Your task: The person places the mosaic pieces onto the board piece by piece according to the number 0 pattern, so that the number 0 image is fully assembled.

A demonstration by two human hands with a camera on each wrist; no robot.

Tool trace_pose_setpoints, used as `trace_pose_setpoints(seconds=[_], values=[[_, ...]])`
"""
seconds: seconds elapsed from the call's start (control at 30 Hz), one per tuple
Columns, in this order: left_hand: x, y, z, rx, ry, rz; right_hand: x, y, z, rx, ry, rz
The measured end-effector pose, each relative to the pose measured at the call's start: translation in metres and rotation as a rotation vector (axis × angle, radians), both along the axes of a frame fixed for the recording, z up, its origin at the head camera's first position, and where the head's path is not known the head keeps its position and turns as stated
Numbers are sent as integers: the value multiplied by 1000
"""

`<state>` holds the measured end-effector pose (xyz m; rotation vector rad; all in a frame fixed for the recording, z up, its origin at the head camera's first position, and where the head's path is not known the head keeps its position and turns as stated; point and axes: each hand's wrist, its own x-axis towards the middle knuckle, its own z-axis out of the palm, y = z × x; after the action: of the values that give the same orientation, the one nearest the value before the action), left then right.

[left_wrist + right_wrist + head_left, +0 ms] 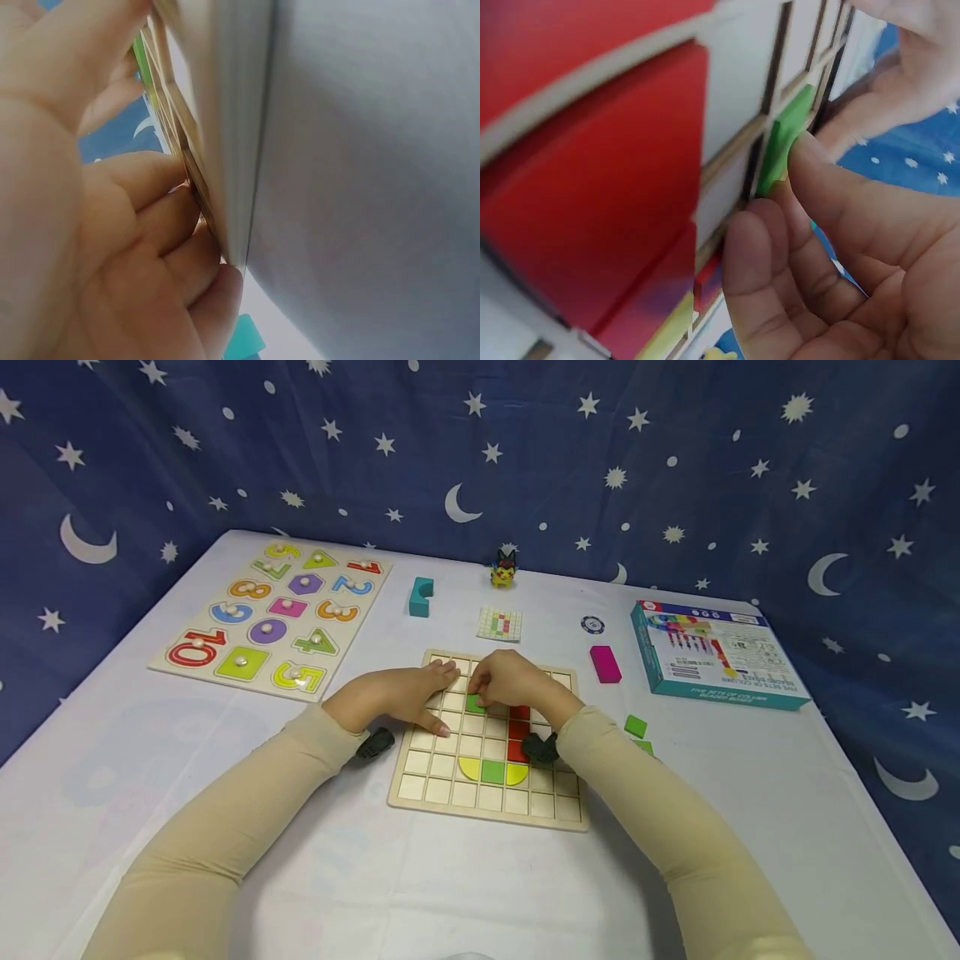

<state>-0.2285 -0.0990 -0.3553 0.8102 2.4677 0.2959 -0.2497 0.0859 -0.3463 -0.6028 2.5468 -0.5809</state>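
A number-and-shape peg puzzle (272, 618) lies at the far left of the white table (225, 860), with a teal block (421, 596) just beyond it. At centre sits a wooden grid board (487, 793). The person's left hand (397, 697) rests flat on the board's left side, fingers straight and spread across the cells, holding nothing; the left wrist view shows the fingertips (161, 225) pressed against the board's edge. Just beside it, the right hand (510, 681) curls over the board's upper middle, thumb and fingertips (810, 165) pinching a green square tile (475, 703) that sits in a cell there, next to a column of red tiles (518, 731). Near the board's front edge lie two yellow quarter-round pieces (470, 767) with a green tile between them. Behind the board are a small pattern card (500, 623) and a toy figure (503, 568). Further right come a round chip (592, 625), a magenta block (604, 663), loose green tiles (636, 727), and the game's box (712, 652).
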Motion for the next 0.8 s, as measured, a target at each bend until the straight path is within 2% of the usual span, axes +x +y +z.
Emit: trace_pose_setpoints(seconds=[0.2,0.4,0.6,0.8], values=[[0,1,1,3,1,3,6,27,13,-43,1,-21],[1,1,0,12,-5,5,14,82,22,-35,-30,-84],[1,1,0,15,-10,13,22,139,21,-29,-47,-168],[1,1,1,25,-11,10,30,179,15,10,-48,-222]])
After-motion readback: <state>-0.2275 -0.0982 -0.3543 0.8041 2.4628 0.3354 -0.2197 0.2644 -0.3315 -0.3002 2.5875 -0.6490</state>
